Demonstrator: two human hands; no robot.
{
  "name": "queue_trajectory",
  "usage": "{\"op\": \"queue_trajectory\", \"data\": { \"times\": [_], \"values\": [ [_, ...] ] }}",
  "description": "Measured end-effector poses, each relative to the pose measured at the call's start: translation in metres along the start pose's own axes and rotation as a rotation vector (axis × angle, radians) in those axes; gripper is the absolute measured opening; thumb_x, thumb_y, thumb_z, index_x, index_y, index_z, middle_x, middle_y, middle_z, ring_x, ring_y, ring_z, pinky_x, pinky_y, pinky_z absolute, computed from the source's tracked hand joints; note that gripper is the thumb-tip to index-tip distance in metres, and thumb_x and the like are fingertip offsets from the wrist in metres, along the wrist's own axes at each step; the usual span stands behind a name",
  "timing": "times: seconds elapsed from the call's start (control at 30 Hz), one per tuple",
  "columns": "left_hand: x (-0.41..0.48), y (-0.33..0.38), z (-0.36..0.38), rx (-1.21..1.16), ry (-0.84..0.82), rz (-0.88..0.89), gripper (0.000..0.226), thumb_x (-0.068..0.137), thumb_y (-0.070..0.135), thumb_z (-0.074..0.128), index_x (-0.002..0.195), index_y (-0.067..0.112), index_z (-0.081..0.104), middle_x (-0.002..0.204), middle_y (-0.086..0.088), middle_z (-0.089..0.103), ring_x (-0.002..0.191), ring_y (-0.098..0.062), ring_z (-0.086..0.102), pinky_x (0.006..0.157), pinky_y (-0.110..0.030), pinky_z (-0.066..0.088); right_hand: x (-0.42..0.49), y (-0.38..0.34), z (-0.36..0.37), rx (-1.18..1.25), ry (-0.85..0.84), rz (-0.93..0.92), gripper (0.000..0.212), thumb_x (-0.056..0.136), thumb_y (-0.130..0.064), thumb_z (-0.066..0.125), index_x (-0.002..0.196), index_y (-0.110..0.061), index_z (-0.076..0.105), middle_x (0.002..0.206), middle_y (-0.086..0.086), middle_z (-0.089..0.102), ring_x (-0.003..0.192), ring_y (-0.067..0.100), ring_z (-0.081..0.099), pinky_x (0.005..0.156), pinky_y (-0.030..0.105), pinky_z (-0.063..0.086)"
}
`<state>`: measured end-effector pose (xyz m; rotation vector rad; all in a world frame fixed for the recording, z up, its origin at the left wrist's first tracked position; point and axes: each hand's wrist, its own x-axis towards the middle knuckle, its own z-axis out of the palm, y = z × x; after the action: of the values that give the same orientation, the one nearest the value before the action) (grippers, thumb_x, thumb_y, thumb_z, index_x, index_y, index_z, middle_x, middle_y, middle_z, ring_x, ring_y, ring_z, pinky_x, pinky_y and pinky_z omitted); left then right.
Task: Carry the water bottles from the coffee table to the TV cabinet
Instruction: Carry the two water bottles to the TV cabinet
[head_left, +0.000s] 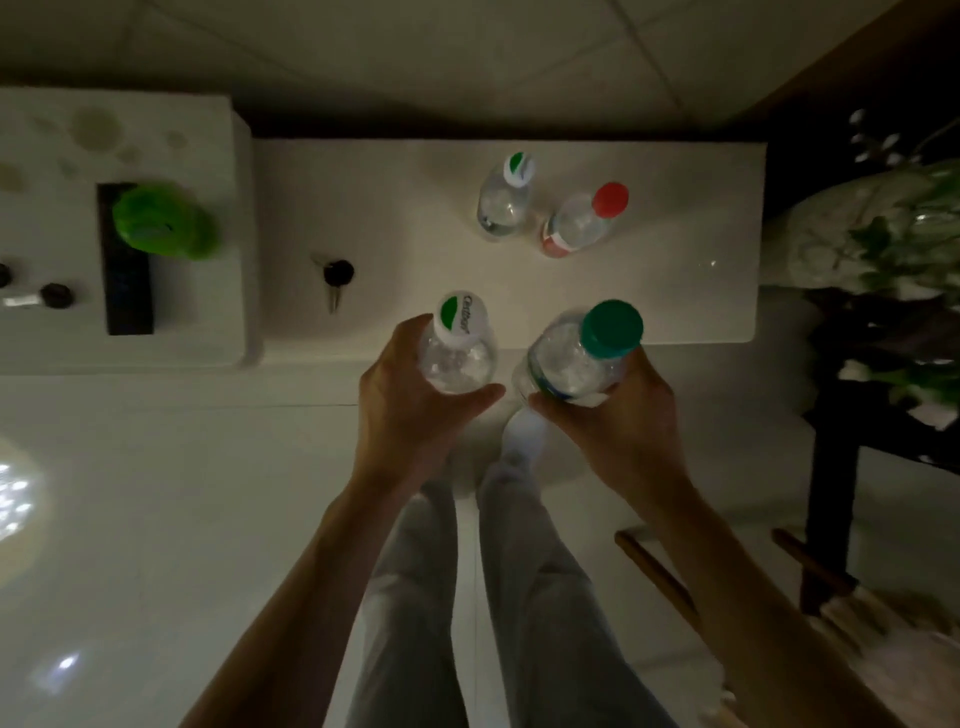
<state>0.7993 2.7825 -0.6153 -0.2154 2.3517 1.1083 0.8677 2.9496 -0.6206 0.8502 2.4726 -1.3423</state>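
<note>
I look straight down at a low white cabinet top (395, 208). My left hand (410, 400) grips a clear water bottle with a white and green cap (460, 343), held upright just at the cabinet's near edge. My right hand (618, 415) grips a second clear bottle with a teal cap (582, 358), tilted slightly, also at the near edge. Two more bottles stand on the top further back: one with a white and green cap (506, 197) and one with a red cap (584, 221), side by side and almost touching.
A set of keys (335, 278) lies left of centre on the top. A taller white unit (52, 218) on the left holds a green object (161, 221), a dark box and small items. A dark stand with plants (893, 249) stands right. My legs are below.
</note>
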Motion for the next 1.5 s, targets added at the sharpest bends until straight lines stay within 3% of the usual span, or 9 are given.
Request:
{"op": "queue_trajectory", "data": {
  "times": [0.47, 0.63, 0.8, 0.9, 1.07, 1.17, 1.27, 1.4, 1.5],
  "values": [
    [0.1, -0.049, 0.094, 0.044, 0.026, 0.173, 0.074, 0.059, 0.033, 0.088, 0.124, 0.019, 0.054, 0.115, 0.004, 0.065, 0.098, -0.002, 0.055, 0.079, -0.003, 0.039, 0.094, 0.082, 0.065, 0.048, 0.104, 0.0, 0.075, 0.062, -0.024, 0.089, 0.126, -0.018, 0.052, 0.116, -0.016, 0.056, 0.113, 0.006, 0.057, 0.096, 0.028, 0.052],
    [0.133, -0.052, 0.112, 0.023, 0.147, 0.244, 0.072, 0.058, 0.028, 0.089, 0.121, 0.015, 0.057, 0.113, -0.004, 0.061, 0.101, -0.013, 0.058, 0.083, -0.026, 0.052, 0.124, 0.088, 0.084, 0.089, 0.23, -0.003, 0.073, 0.063, -0.025, 0.088, 0.126, -0.018, 0.052, 0.117, -0.012, 0.059, 0.11, 0.009, 0.06, 0.093, 0.021, 0.051],
    [0.158, -0.048, 0.124, 0.014, 0.176, 0.272, 0.067, 0.061, 0.024, 0.088, 0.12, 0.012, 0.058, 0.113, -0.005, 0.064, 0.096, -0.003, 0.054, 0.076, 0.004, 0.037, 0.147, 0.091, 0.093, 0.121, 0.36, -0.011, 0.074, 0.061, -0.024, 0.09, 0.124, -0.012, 0.053, 0.12, 0.005, 0.061, 0.105, 0.008, 0.059, 0.09, 0.014, 0.05],
    [0.164, -0.047, 0.131, 0.01, 0.181, 0.289, 0.065, 0.063, 0.021, 0.086, 0.121, 0.011, 0.058, 0.114, -0.004, 0.065, 0.097, -0.002, 0.054, 0.078, 0.006, 0.035, 0.154, 0.096, 0.097, 0.133, 0.395, -0.004, 0.072, 0.061, -0.024, 0.089, 0.123, -0.013, 0.054, 0.119, 0.004, 0.061, 0.105, 0.008, 0.059, 0.089, 0.019, 0.052],
    [0.166, -0.048, 0.135, 0.022, 0.195, 0.295, 0.065, 0.064, 0.026, 0.086, 0.121, 0.012, 0.057, 0.112, -0.001, 0.066, 0.096, -0.002, 0.055, 0.077, 0.005, 0.037, 0.158, 0.103, 0.105, 0.113, 0.451, -0.029, 0.068, 0.062, -0.018, 0.089, 0.121, -0.009, 0.056, 0.117, 0.001, 0.06, 0.103, 0.003, 0.054, 0.086, 0.0, 0.039],
    [0.168, -0.048, 0.136, 0.019, 0.188, 0.287, 0.067, 0.064, 0.024, 0.086, 0.122, 0.013, 0.056, 0.113, 0.0, 0.065, 0.096, 0.0, 0.053, 0.076, 0.007, 0.035, 0.159, 0.104, 0.11, 0.134, 0.49, -0.034, 0.068, 0.065, -0.019, 0.087, 0.123, -0.007, 0.053, 0.119, 0.004, 0.06, 0.106, 0.005, 0.055, 0.092, 0.01, 0.046],
    [0.168, -0.051, 0.136, 0.001, 0.155, 0.282, 0.069, 0.065, 0.022, 0.086, 0.125, 0.013, 0.053, 0.116, 0.001, 0.063, 0.099, 0.0, 0.053, 0.078, 0.001, 0.041, 0.158, 0.106, 0.112, 0.164, 0.489, -0.046, 0.068, 0.069, -0.02, 0.086, 0.125, -0.008, 0.049, 0.122, 0.004, 0.059, 0.111, 0.011, 0.057, 0.091, 0.029, 0.054],
    [0.169, -0.055, 0.131, 0.025, 0.085, 0.267, 0.074, 0.065, 0.014, 0.085, 0.13, 0.011, 0.048, 0.122, -0.002, 0.06, 0.106, -0.005, 0.054, 0.088, -0.019, 0.051, 0.154, 0.108, 0.107, 0.115, 0.408, -0.025, 0.075, 0.068, -0.02, 0.087, 0.13, -0.007, 0.047, 0.125, 0.004, 0.056, 0.112, 0.005, 0.051, 0.094, 0.007, 0.043],
    [0.166, -0.056, 0.121, 0.128, 0.019, 0.238, 0.082, 0.068, 0.008, 0.081, 0.139, 0.011, 0.041, 0.134, -0.006, 0.053, 0.121, -0.019, 0.052, 0.097, -0.038, 0.05, 0.146, 0.109, 0.094, 0.061, 0.299, 0.045, 0.081, 0.069, -0.019, 0.085, 0.137, -0.009, 0.042, 0.135, 0.002, 0.051, 0.122, 0.009, 0.049, 0.101, 0.021, 0.045]
  ]
}}
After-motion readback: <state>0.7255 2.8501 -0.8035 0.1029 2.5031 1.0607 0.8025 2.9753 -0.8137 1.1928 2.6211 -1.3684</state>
